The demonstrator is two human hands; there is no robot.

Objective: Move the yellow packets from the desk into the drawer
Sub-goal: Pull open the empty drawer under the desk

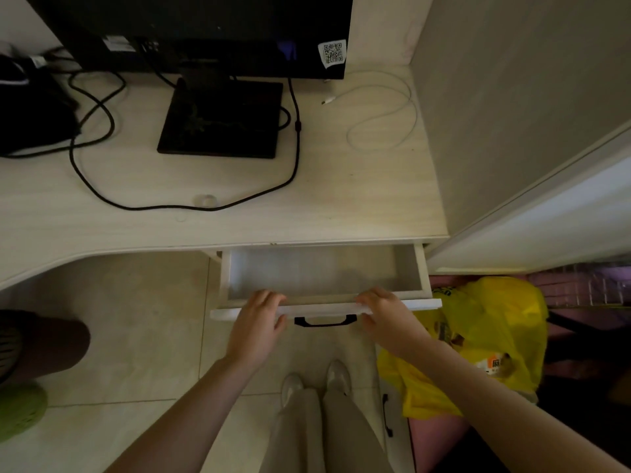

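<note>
The desk (239,186) has a monitor stand (222,119) near its back edge; I see no yellow packets. The drawer (321,278) sticks out below its front edge. Left hand (257,322) and right hand (387,315) curl over the drawer's front, gripping it, probably to slide it.

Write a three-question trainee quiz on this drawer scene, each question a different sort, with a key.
1. True or false: the drawer is open.
2. Where do the left hand and right hand rest? A) on the drawer's front panel B) on the monitor stand C) on the yellow plastic bag
3. Fill in: the black handle sits ____ the two hands.

Key: 1 true. 2 A. 3 between. No yellow packets show on the desk or in the visible part of the drawer.
</note>
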